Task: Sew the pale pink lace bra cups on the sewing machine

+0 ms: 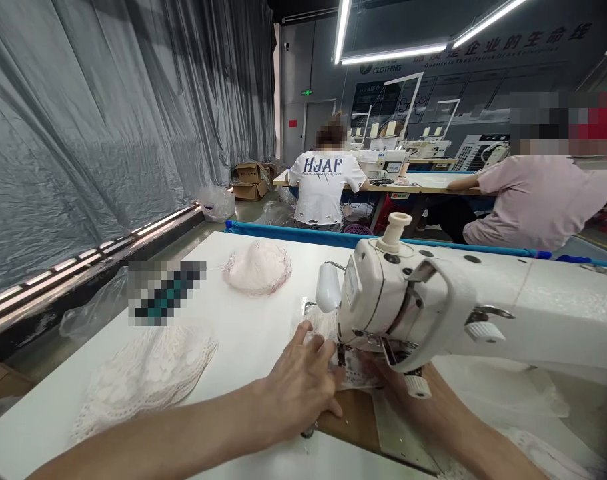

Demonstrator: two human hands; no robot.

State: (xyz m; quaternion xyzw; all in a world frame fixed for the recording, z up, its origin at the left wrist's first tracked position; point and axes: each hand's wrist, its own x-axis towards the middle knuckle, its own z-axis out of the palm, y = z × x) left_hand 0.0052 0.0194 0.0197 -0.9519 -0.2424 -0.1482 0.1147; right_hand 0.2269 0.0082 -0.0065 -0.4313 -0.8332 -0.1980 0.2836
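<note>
A white sewing machine (378,293) stands in front of me, its needle area between my two hands. My left hand (303,383) lies just left of the needle, fingers apart and pressing on a piece of white lace fabric (323,322). My right hand (408,390) reaches in under the machine head from the right, against the same fabric; its fingers are mostly hidden by the machine. A brown plate (351,420) shows in the table below the needle. Part of the lace under the machine head is hidden.
On the white table (253,360) lie a round pile of pale lace pieces (258,268) and a larger lace pile (148,373). A blurred dark item (168,293) is at the left edge. More fabric (543,450) lies right. Two people (326,183) sit ahead.
</note>
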